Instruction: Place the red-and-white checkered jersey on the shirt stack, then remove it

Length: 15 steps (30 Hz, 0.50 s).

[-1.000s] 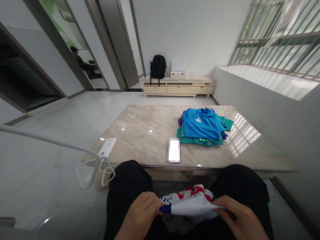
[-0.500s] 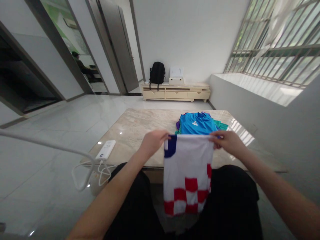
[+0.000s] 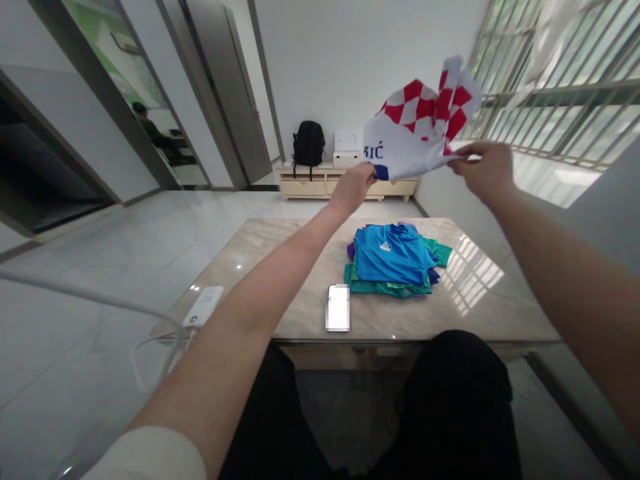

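A white shirt with red checks (image 3: 423,127) flies up in the air, high above the marble table (image 3: 280,267). My left hand (image 3: 354,188) pinches its near left edge at a blue trim. My right hand (image 3: 484,168) pinches the right edge. Both arms are stretched forward and up. Below them a stack of folded shirts (image 3: 393,259), blue on top over green and purple ones, lies on the table's right half.
A white phone (image 3: 338,307) lies near the table's front edge, a white power bank (image 3: 203,307) with cable at its left corner. A low cabinet (image 3: 345,183) with a black backpack (image 3: 308,143) stands at the far wall. A person sits beyond the left doorway.
The checked shirt went from my lap, was held hanging over the table edge, and now is swung up overhead. Both hands rose with it, still gripping its edge.
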{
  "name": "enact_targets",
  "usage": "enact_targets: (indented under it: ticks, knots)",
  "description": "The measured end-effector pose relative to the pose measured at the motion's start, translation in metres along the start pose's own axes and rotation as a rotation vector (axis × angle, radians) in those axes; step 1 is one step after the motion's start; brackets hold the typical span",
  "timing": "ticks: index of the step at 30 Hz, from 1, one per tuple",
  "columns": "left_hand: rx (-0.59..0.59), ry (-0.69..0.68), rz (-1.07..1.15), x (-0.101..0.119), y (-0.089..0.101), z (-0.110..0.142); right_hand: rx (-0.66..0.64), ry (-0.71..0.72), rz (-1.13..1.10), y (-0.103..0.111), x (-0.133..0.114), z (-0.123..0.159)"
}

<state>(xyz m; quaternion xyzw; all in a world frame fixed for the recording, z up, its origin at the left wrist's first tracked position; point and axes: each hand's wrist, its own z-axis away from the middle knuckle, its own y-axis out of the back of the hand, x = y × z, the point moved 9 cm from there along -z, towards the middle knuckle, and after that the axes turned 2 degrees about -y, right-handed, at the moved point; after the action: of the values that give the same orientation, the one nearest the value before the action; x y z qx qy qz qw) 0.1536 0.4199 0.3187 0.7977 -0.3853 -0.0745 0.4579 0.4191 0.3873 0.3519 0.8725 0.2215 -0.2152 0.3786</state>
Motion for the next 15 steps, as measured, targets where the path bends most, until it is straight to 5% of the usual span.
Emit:
enact_targets:
  ticks: [5, 8, 11, 15]
  knots:
    - [-0.354, 0.15, 0.045, -0.031, -0.132, 0.09, -0.263, -0.143, 0.145, -0.106, 0.087, 0.119]
    - [-0.523, 0.241, 0.053, -0.052, -0.181, 0.159, -0.386, -0.214, 0.169, -0.15, 0.127, 0.207]
    - [-0.536, 0.332, 0.059, -0.085, -0.189, 0.212, -0.368, -0.275, 0.165, -0.165, 0.15, 0.258]
    - [-0.391, 0.478, 0.098, -0.133, -0.155, 0.263, -0.338, -0.293, 0.095, -0.174, 0.161, 0.266]
